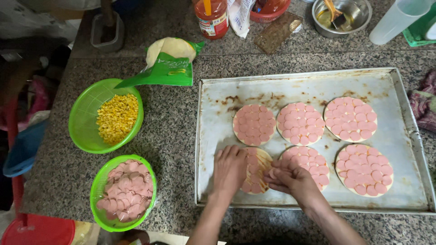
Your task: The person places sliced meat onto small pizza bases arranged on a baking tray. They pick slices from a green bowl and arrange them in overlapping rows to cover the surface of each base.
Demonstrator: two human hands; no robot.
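A worn metal baking tray [313,88] lies on the granite counter and holds several small round dough bases covered with pink sausage slices [349,119]. The front left base [257,163] is only partly covered, and a bare strip of dough shows in its middle. My left hand [230,169] rests flat on its left side, fingers spread over the slices. My right hand [287,177] touches its right edge, with a pink slice pinched at the fingertips.
Left of the tray stand two green plastic baskets, one with corn kernels [117,118] and one with sausage slices [125,190]. A green cheese bag [169,63], a sauce bottle [211,17], a steel bowl [341,17] and a clear jug [396,19] stand behind.
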